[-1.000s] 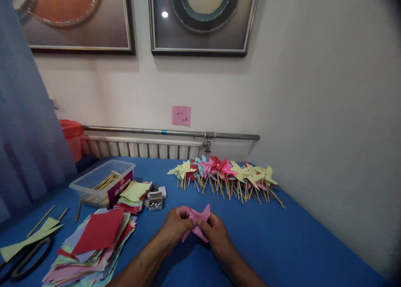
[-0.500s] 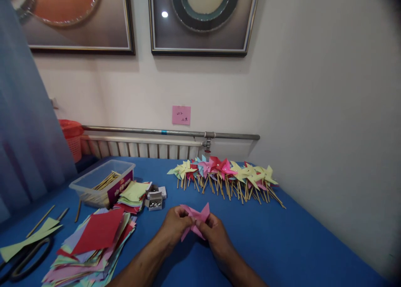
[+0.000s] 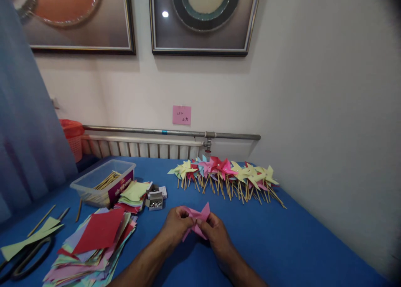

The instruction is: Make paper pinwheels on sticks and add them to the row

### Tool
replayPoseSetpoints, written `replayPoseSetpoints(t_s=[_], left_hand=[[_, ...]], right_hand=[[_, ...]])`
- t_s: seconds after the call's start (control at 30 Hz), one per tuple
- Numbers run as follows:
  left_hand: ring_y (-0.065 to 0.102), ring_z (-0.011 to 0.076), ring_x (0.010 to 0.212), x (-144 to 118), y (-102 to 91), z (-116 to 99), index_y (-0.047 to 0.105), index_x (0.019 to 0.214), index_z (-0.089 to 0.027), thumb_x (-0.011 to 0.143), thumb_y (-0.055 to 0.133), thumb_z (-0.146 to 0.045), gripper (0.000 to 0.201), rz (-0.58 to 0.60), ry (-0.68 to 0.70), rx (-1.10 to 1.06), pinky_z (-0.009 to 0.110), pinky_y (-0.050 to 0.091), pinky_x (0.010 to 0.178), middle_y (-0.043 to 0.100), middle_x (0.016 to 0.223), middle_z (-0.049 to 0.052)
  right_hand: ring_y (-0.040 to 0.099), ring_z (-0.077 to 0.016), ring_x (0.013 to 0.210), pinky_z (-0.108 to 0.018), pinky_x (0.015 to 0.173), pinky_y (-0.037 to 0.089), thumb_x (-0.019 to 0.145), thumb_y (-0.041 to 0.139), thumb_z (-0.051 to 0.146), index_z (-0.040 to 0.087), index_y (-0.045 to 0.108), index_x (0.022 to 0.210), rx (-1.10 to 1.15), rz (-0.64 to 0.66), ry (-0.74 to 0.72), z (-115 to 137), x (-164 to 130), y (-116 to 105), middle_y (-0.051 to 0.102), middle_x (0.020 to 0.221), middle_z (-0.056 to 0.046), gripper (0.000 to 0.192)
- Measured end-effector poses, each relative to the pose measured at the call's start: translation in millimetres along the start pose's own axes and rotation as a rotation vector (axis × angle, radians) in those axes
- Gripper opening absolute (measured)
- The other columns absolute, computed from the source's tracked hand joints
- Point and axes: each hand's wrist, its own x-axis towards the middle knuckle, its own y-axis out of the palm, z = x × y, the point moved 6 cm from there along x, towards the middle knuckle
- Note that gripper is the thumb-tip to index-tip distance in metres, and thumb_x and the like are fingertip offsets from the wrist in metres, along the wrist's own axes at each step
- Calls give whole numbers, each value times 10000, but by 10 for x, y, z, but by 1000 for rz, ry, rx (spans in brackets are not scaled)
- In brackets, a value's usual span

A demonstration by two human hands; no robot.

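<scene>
A pink folded-paper pinwheel head [image 3: 196,221] is pinched between the left hand [image 3: 176,225] and the right hand [image 3: 215,233], just above the blue cloth-covered surface [image 3: 282,245]. For the fold to be done well, the gathered corners should be kept stacked at the centre, pressed lightly so the vanes are not creased. A small open box of metal pins [image 3: 155,202] lies near the left hand.

left hand [image 3: 177,225] and right hand [image 3: 216,233] shifted slightly, pink paper [image 3: 196,221] refolded

White wall [image 3: 313,90], two framed pictures [image 3: 203,19], radiator [image 3: 140,147], blue curtain [image 3: 25,132].
</scene>
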Motion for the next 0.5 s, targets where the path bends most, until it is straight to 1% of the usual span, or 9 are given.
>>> replayPoseSetpoints(t_s=[0.17,0.37,0.5], left_hand=[[498,103,513,-21,15,-18,696,638,-108,513,813,-260,229,6,-19,-39,233,355,543,621,558,0],[463,91,489,-121,69,-153,664,567,-127,553,762,-288,189,10,-43,-129,226,339,536,597,514,0],[440,85,479,-108,69,-147,647,548,-128,527,785,-295,217,3,-43,-94,225,316,520,576,498,-5]], right_hand=[[682,-230,786,-332,748,506,700,822,471,156,744,950,-7,-23,9,5,-2,-13,765,830,-55,410],[696,-255,810,-378,798,529,697,813,498,153,749,989,22,-29,22,-9,13,-12,773,854,-67,457],[699,-267,839,-387,817,530,705,801,473,154,751,1004,14,-44,27,17,-5,-11,771,830,-67,440]])
